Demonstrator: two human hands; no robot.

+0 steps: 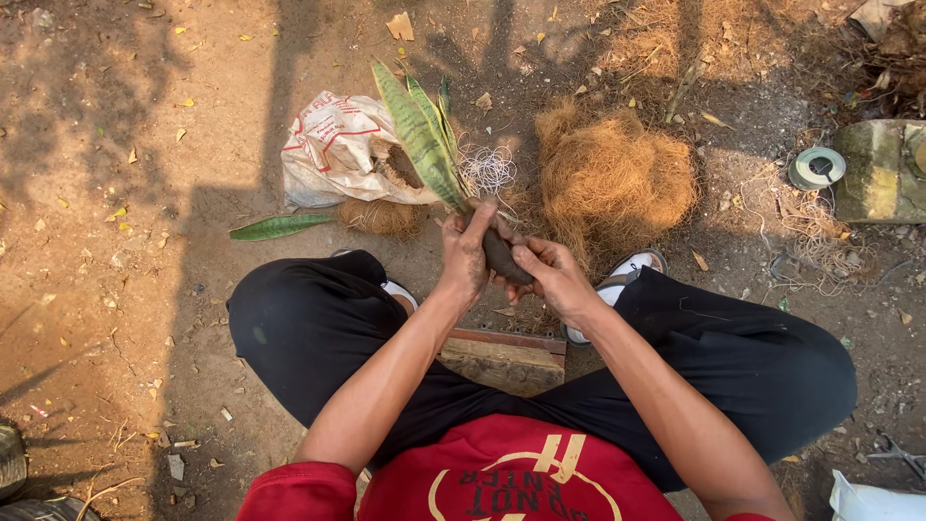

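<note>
A plant with long green banded leaves (421,140) rises from a dark soil-covered root lump (503,258) held between both hands. My left hand (466,253) wraps the base of the leaves and the left side of the lump. My right hand (552,275) cups the lump from the right and below. Both hands sit above my knees, over the bare dirt ground.
A mound of brown coconut fibre (612,178) lies just beyond the hands. A white printed sack (338,150) with fibre in it, a loose green leaf (277,227), a tangle of thin wire (489,169), a tape roll (817,167), a stone block (883,169) and a low wooden stool (502,357) surround me.
</note>
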